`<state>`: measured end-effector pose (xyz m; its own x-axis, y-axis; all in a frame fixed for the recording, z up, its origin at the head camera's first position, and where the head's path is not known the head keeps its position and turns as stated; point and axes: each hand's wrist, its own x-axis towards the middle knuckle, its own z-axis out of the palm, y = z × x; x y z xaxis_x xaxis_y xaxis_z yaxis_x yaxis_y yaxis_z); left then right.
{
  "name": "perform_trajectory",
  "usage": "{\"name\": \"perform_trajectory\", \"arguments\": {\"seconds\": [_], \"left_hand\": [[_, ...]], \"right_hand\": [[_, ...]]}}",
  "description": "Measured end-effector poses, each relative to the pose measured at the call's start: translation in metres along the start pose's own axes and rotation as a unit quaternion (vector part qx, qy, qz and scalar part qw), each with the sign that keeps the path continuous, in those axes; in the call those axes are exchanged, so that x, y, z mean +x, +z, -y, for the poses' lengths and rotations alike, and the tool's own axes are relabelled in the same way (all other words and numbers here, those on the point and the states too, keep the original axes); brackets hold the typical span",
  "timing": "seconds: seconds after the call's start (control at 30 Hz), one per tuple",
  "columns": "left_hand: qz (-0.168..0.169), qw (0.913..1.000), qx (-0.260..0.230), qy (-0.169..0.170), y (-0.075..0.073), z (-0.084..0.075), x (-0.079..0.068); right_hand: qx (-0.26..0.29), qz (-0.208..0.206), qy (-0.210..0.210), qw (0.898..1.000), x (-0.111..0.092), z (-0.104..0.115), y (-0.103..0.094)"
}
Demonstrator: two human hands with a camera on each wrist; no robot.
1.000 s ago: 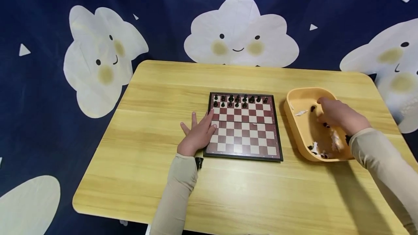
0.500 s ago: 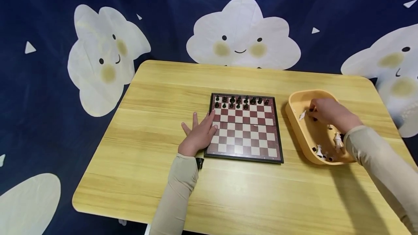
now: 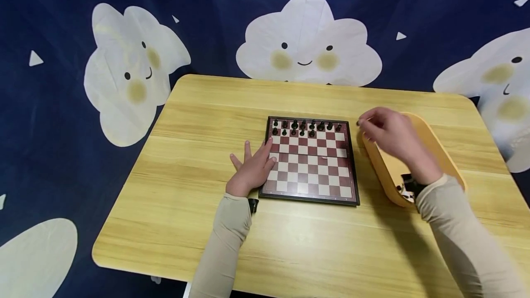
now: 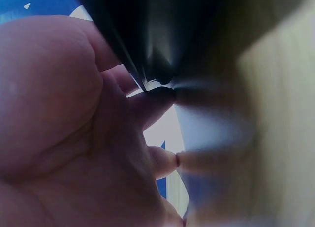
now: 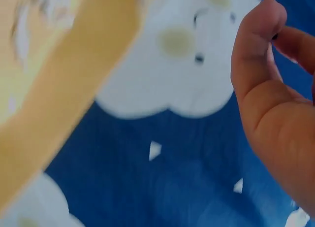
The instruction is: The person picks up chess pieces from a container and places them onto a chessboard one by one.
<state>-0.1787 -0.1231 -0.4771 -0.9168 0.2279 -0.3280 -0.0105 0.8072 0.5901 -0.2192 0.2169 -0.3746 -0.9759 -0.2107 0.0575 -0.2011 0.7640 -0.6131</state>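
A chessboard with red and white squares lies on the table. Black chess pieces fill its far row, and several more stand in the row before it, toward the left. My left hand has its fingers spread and touches the board's left edge; in the left wrist view the palm lies beside the dark board edge. Over the left rim of a yellow-orange bin, my right hand pinches a small black chess piece between thumb and finger. Most of that piece is hidden by the fingers.
White and black chess pieces lie in the bin, partly hidden behind my right wrist. The light wooden table reaches back to a dark blue curtain with smiling clouds.
My right hand was down inside the bin among the pieces; it has risen and moved left to the bin's rim with a black chess piece. My left hand stays at the board's edge.
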Motion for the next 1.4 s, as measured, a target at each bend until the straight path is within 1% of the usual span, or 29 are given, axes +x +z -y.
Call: {"name": "perform_trajectory", "arguments": {"seconds": [0.13,0.27,0.37,0.43,0.5,0.53,0.57,0.67,0.73,0.8,1.0,1.17,1.4], "left_hand": [[0.0,1.0,0.004,0.0,0.0,-0.001,0.001],[0.0,1.0,0.004,0.002,-0.001,-0.001,0.001],[-0.001,1.0,0.005,-0.001,-0.002,0.0,0.001],[-0.003,1.0,0.006,-0.003,-0.003,0.0,0.0],[-0.004,1.0,0.007,-0.003,-0.003,0.0,0.0],[-0.003,1.0,0.005,-0.003,-0.003,0.0,0.0],[-0.003,1.0,0.004,-0.002,-0.003,0.0,0.0],[-0.003,1.0,0.003,-0.004,-0.002,0.0,0.0],[-0.004,1.0,0.006,-0.006,-0.001,0.001,0.0],[-0.002,0.9999,0.007,-0.007,-0.001,0.0,0.0],[0.004,1.0,0.006,-0.002,-0.002,-0.003,-0.002],[-0.001,1.0,0.009,-0.002,-0.002,-0.003,-0.002],[0.0,1.0,0.002,-0.001,-0.002,-0.001,-0.002]], "right_hand": [[0.017,0.036,-0.001,0.999,0.0,0.01,0.024],[0.022,0.062,0.01,0.998,0.002,0.024,0.032],[0.028,0.097,0.012,0.995,0.001,0.04,0.037],[0.029,0.123,0.008,0.992,0.001,0.047,0.044],[0.027,0.138,0.008,0.99,0.002,0.05,0.054],[0.018,0.135,0.004,0.991,0.003,0.049,0.059],[0.004,0.122,-0.003,0.993,0.005,0.048,0.064],[-0.041,0.062,-0.02,0.997,0.012,0.039,0.076],[-0.068,0.022,-0.033,0.997,0.018,0.032,0.083],[-0.086,0.002,-0.038,0.996,0.024,0.026,0.089],[-0.103,-0.012,-0.029,0.994,0.033,0.014,0.1],[-0.104,-0.018,-0.042,0.994,0.037,0.011,0.102],[-0.115,-0.012,-0.038,0.993,0.039,0.008,0.104]]}}
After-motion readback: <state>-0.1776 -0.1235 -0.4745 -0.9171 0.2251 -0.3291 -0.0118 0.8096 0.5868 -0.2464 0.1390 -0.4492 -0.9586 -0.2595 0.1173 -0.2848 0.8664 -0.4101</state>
